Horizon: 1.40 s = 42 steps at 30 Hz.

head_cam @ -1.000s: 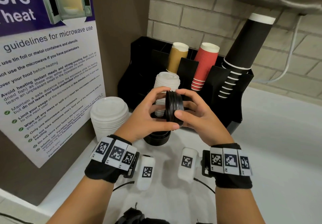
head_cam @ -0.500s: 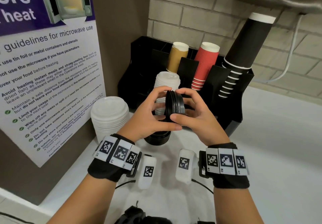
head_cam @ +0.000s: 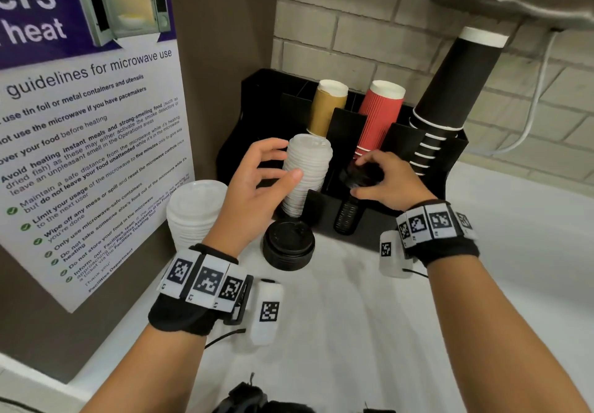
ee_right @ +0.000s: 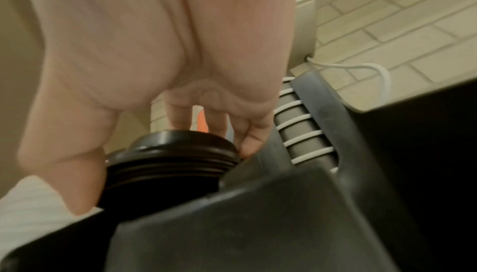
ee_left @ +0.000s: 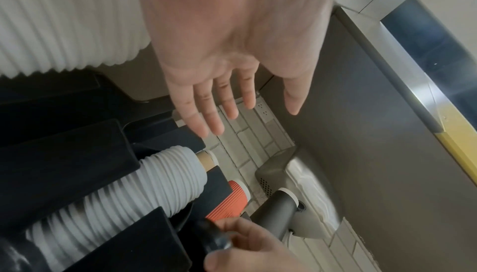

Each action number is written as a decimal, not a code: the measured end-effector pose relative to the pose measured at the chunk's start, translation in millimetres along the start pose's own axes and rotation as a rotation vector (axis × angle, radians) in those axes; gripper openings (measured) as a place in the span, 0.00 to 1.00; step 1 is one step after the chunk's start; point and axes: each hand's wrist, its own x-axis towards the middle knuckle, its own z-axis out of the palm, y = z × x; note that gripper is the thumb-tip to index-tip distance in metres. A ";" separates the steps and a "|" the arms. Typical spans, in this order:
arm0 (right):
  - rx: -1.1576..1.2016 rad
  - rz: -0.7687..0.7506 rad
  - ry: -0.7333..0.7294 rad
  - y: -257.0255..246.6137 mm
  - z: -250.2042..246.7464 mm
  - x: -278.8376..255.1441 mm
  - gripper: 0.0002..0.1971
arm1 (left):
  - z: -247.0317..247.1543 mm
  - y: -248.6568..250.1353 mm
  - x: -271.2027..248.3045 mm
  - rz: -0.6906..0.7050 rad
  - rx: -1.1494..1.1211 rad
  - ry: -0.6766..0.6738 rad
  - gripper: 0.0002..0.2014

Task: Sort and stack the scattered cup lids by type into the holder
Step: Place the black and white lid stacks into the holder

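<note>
A second ago both of our hands held the small stack of black lids (head_cam: 361, 177) on edge in front of us; now the right hand (head_cam: 390, 179) alone has carried it over to the holder (head_cam: 427, 152), and the left hand (head_cam: 257, 181) has let go and drawn back toward the left.

Our right hand grips the black lids from above, thumb on one side and fingers curled round the far rim, as the right wrist view shows. It is lowering them into the front slot to the right of the white lids, onto a ribbed black column (head_cam: 346, 216) already standing there. Whether the stack is seated yet we cannot tell. Our left hand is spread and holds nothing, fingers relaxed, hovering just beside the tall stack of white lids (head_cam: 307, 171) that leans in the neighbouring front slot.

We judge the sorting partly done. White lids fill one slot and black lids are going into the next. Still outside the holder are a second stack of black lids (head_cam: 288, 245) on the counter (head_cam: 514, 268) just in front of it, and a pile of white lids (head_cam: 196, 210) to the left by the poster (head_cam: 80, 155). Both have yet to go in.
</note>
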 end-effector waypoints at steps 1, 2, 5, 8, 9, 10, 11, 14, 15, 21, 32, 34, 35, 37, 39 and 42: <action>-0.040 -0.008 -0.040 -0.3 0.9 2.4 0.25 | 0.0 0.2 0.4 0.005 0.003 -0.005 0.18; -0.076 -0.017 -0.069 -1.2 1.7 4.1 0.25 | 0.2 0.1 0.5 0.007 0.006 -0.008 0.17; -0.160 -0.043 -0.125 -4.4 3.8 5.0 0.26 | -0.6 -0.7 0.1 0.001 0.016 -0.006 0.16; -0.229 -0.049 -0.176 -5.7 7.9 2.8 0.27 | -1.9 -0.7 -0.5 -0.001 0.036 0.001 0.15; -0.253 -0.051 -0.190 -5.6 9.7 1.4 0.27 | -2.3 -0.5 -0.8 -0.001 0.042 0.004 0.15; -0.274 -0.050 -0.199 -5.5 11.2 0.1 0.28 | -2.7 -0.3 -1.0 -0.001 0.048 0.008 0.15; -0.291 -0.048 -0.199 -5.4 12.3 -1.7 0.28 | -3.3 0.0 -1.1 -0.003 0.055 0.013 0.15; -0.368 -0.062 -0.152 -5.4 16.9 -8.1 0.32 | -4.6 0.7 -1.7 -0.014 0.072 0.029 0.16; -0.405 -0.075 -0.134 -5.7 19.6 -10.1 0.32 | -4.8 1.0 -1.9 -0.018 0.074 0.033 0.16; -0.493 -0.093 -0.069 -9.9 25.5 -18.9 0.28 | -5.0 2.5 -3.1 -0.024 0.083 0.039 0.16; -0.216 -0.139 -0.440 -69.4 87.9 -48.5 0.22 | -6.4 -1.4 -3.9 -0.013 0.059 0.003 0.19; -0.271 -0.112 -0.454 -72.2 97.4 -49.7 0.26 | -7.7 -2.5 -4.7 -0.020 0.055 0.003 0.19; -0.295 -0.106 -0.450 -73.2 101.1 -49.9 0.27 | -7.9 -2.8 -4.8 -0.024 0.054 0.003 0.19; -0.323 -0.099 -0.423 -75.5 106.5 -50.1 0.30 | -8.0 -3.6 -4.5 -0.027 0.052 0.003 0.18; -0.337 -0.087 -0.399 -77.3 110.3 -50.0 0.32 | -8.2 -4.3 -4.1 -0.026 0.046 0.006 0.15; -0.342 -0.072 -0.389 -78.4 112.7 -49.9 0.34 | -9.2 -4.4 -3.8 -0.023 0.041 0.011 0.14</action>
